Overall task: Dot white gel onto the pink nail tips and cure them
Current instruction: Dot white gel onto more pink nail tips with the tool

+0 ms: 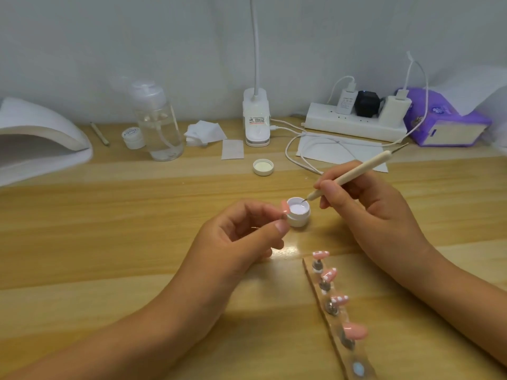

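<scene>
My left hand (241, 237) pinches a pink nail tip (93, 207) on its small stand, held just left of an open white gel jar (298, 212). My right hand (365, 207) grips a cream dotting pen (354, 174) like a pencil, its fine metal point dipped into the white gel at the jar's far rim. On the clear holder strip (340, 319) at the lower right stand several pink nail tips (355, 330); three of them carry white dots, and the nearest one is plain pink.
The white curing lamp (41, 144) sits at the far left. Behind are a clear pump bottle (159, 124), a small closed jar (134, 137), cotton pads (204, 131), the jar's lid (264, 167), a desk lamp base (256, 119), a power strip (354, 122) with cables, and a purple tissue pack (444, 119).
</scene>
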Motion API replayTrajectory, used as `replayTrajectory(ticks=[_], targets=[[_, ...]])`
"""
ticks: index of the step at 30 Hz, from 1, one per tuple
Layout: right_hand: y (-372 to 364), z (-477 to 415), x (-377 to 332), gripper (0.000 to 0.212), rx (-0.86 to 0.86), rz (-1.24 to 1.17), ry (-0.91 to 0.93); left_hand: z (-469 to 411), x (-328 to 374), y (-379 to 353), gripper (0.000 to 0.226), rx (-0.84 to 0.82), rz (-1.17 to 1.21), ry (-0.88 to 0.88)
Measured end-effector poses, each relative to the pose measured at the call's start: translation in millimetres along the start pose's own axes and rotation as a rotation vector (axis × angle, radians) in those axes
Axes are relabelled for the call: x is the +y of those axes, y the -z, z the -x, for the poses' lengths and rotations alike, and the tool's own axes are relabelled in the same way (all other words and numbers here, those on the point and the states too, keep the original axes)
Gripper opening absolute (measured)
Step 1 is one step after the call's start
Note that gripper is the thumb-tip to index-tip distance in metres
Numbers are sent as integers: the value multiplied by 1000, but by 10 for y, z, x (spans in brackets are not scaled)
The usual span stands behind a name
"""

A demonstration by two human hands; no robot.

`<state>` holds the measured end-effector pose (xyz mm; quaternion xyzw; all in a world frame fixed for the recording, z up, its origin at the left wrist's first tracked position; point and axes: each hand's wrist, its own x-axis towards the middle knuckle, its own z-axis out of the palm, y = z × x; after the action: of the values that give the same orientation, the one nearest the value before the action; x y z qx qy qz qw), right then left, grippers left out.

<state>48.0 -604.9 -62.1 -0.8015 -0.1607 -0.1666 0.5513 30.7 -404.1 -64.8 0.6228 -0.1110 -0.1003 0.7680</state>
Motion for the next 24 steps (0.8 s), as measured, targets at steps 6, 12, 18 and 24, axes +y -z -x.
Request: replayTrajectory(ticks=[6,12,18,24], targets=[[-23,7,4,7,-58,135,72,20,1,-6,16,-32,5,-7],[-28,-6,27,8,-109,207,55,22,18,-8,17,-52,8,-20],[-21,-6,12,8,-42,127,39,39,49,-24,11,-78,-19,-13],[16,-22,-30,8,126,-170,-55,61,87,-67,11,-111,-60,-33]])
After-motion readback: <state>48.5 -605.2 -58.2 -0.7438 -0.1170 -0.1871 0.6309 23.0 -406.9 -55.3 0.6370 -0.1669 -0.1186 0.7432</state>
